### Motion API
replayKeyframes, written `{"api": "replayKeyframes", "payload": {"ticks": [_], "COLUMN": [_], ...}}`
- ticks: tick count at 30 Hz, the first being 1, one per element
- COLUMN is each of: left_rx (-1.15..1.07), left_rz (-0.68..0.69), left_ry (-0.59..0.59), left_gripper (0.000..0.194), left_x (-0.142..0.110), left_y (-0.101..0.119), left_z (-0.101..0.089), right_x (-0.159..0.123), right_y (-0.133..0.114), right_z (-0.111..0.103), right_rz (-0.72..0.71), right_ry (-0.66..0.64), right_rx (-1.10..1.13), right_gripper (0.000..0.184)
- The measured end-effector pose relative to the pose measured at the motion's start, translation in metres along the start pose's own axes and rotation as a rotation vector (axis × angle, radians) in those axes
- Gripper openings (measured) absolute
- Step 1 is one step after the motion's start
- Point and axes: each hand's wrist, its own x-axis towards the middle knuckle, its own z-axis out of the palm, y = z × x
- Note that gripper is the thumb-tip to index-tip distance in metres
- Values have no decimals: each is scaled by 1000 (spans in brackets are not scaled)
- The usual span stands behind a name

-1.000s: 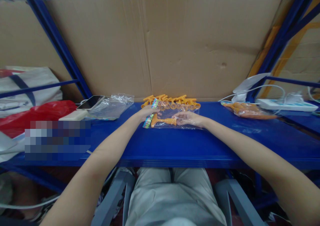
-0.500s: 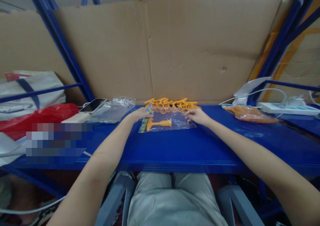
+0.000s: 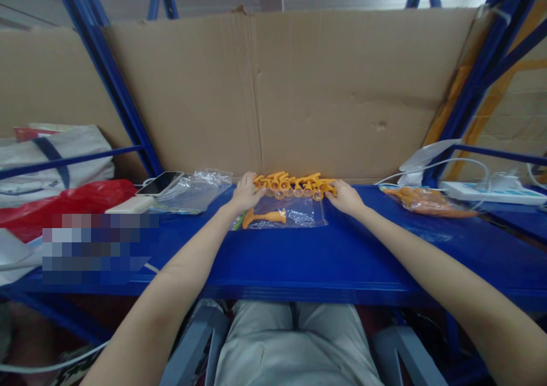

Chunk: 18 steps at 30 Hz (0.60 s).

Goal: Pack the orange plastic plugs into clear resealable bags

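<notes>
Fingers of the left hand [image 3: 247,193] reach around the left end of a row of orange pieces [image 3: 298,186], with the thumb showing apart on the near side. At the other end, the right hand [image 3: 348,199] has its fingers bent against the last pieces; whether either hand is truly clamped on them or only steadying the row cannot be told. The row lies at the back of the blue desk [image 3: 325,260], just in front of the cardboard [image 3: 342,95], its round cups facing the person.

Nearer, a clear bag [image 3: 305,214] lies flat, with one orange handle [image 3: 269,218] that seems to be inside it and a bright printed strip [image 3: 237,222] at its left end. Its far edge comes right up to the row, and whether it runs under the cups is not clear.

Uneven pressure from the two ends could make the loosely stacked pieces ride over one another or roll out of line. Should the row come forward, cups might snag the thin film and crease it or drag the bag along. A loose hold in the middle, where no finger rests, could let a piece drop.
</notes>
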Motion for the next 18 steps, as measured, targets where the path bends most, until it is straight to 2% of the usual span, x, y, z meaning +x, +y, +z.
{"api": "replayKeyframes", "payload": {"ticks": [2,6,11,14,18], "left_rx": [20,79,127,151,162], "left_rz": [36,4,-19,-28,-47], "left_ry": [-87,-251,-327,-361,-400], "left_gripper": [65,72,73,74,75], "left_x": [-3,-12,-17,-18,-19], "left_y": [6,20,29,33,37], "left_z": [8,18,18,16,16], "right_x": [5,18,29,33,37], "right_y": [-9,-25,-35,-34,-22], "right_z": [-3,-9,-5,-2,-12], "right_rz": [19,115,211,235,328], "right_ry": [-30,-90,-142,-121,-2], "right_rx": [-24,-51,-185,-167,16], "right_gripper": [35,40,49,46,43]}}
